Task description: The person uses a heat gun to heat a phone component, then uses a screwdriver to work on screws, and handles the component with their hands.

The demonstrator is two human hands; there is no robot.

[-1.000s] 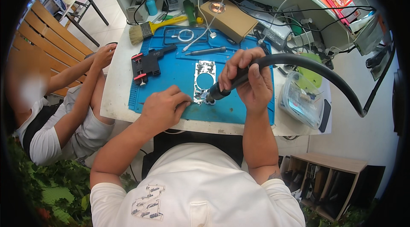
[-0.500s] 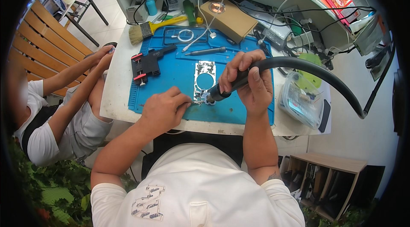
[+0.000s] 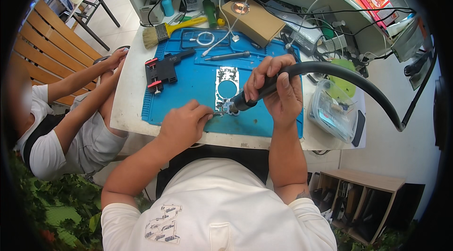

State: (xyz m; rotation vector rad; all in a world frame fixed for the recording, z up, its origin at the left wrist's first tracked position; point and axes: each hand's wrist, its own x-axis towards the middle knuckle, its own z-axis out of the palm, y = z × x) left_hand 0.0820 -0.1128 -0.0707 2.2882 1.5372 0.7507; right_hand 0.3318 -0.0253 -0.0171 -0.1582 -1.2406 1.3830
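Observation:
In my right hand [image 3: 282,93] is the black handle of a hot air gun [image 3: 244,102], its nozzle tilted down to the left. That nozzle is close over the lower end of a phone circuit board [image 3: 220,86], a pale, narrow piece with a large round opening. My left hand [image 3: 185,122] is closed in a pinch on thin tweezers [image 3: 217,113], whose tip reaches the board's lower edge. Most of the tweezers are hidden by my fingers. Under the board spreads a blue work mat [image 3: 188,94].
A black-and-red clamp [image 3: 160,72], a grey pen-shaped tool [image 3: 230,56] and a yellow-handled brush [image 3: 158,35] lie left and beyond. A cardboard box [image 3: 253,20] stands behind. The gun's hose [image 3: 351,79] arches over a clear plastic tub [image 3: 330,114]. A seated person [image 3: 71,114] is at left.
My left hand has shifted slightly to the right along with the tweezers. The board has moved a touch to the right. My right hand and the hot air gun are nearly unmoved.

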